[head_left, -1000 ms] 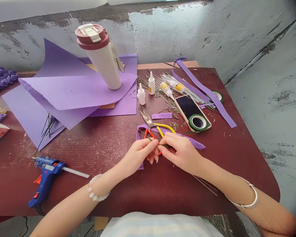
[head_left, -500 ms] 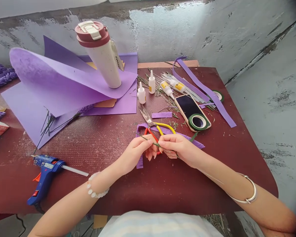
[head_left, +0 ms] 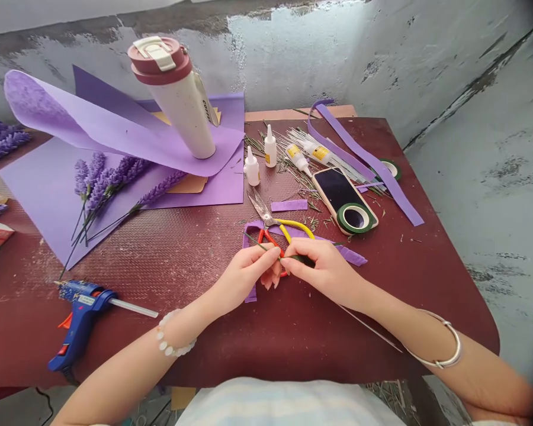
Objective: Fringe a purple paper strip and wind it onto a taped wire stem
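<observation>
My left hand (head_left: pixel 260 263) pinches a thin wire stem (head_left: pixel 254 241) whose upper part is wrapped green. The bare end of the wire passes under my right hand (head_left: pixel 313 260) and sticks out below my right wrist. My right hand is closed, thumb and forefinger pressed against the stem beside my left fingertips. Dark green floral tape (head_left: pixel 302 259) shows between its fingers. Just beyond my hands, and partly hidden by them, lie scissors (head_left: pixel 269 220) with red and yellow handles. Purple paper strips (head_left: pixel 353 255) lie around and under the scissors.
At the left lies a blue glue gun (head_left: pixel 82 313). Purple lavender stems (head_left: pixel 111 183) rest on purple sheets (head_left: pixel 31 177), where a tumbler (head_left: pixel 182 106) stands. Small glue bottles (head_left: pixel 270 148), loose wires and a phone (head_left: pixel 337 192) with a tape roll (head_left: pixel 355 219) on it lie farther back.
My right fingers have shifted and turned around the stem, and the wire's bare end now shows below my right wrist. The purple sheet has lifted, uncovering the lavender heads.
</observation>
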`<state>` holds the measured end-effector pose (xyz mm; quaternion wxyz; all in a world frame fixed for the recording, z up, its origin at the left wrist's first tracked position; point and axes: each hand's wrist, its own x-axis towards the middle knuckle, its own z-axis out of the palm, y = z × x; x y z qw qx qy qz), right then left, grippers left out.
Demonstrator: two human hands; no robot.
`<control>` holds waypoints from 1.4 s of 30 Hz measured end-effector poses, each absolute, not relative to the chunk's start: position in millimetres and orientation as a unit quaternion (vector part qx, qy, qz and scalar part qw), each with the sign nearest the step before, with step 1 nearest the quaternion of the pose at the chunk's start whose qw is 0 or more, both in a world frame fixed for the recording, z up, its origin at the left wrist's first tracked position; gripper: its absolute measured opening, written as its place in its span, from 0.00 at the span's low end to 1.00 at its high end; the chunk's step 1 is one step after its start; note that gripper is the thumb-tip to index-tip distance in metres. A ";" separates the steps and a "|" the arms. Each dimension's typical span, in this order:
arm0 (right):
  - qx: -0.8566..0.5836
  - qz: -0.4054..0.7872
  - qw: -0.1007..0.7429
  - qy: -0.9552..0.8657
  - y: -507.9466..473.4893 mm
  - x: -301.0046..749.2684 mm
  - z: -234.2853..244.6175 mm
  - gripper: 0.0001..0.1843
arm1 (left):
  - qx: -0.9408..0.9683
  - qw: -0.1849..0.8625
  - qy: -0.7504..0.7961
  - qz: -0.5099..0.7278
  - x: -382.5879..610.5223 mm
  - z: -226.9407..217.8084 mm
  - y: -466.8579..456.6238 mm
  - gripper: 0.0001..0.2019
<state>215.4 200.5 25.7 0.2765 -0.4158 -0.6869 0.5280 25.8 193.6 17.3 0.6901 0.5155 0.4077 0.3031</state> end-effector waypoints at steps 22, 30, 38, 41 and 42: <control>-0.317 0.855 0.231 -0.339 204.7 216.6 15.7 0.15 | 0.492 0.723 0.338 0.348 20.8 7.8 189.5 0.16; -0.348 0.836 0.248 -0.345 207.6 214.2 16.4 0.17 | 0.466 0.735 0.355 0.341 25.3 12.1 190.2 0.16; -0.425 0.611 0.270 -0.611 201.8 214.3 19.3 0.11 | 0.444 0.736 0.422 0.290 31.4 13.1 188.9 0.24; -0.424 0.519 0.272 -0.691 199.0 214.5 23.8 0.10 | 0.444 0.741 0.413 0.288 30.9 12.5 187.8 0.24; -0.417 0.521 0.274 -0.692 198.7 214.4 24.6 0.10 | 0.440 0.744 0.410 0.291 30.6 12.7 187.6 0.23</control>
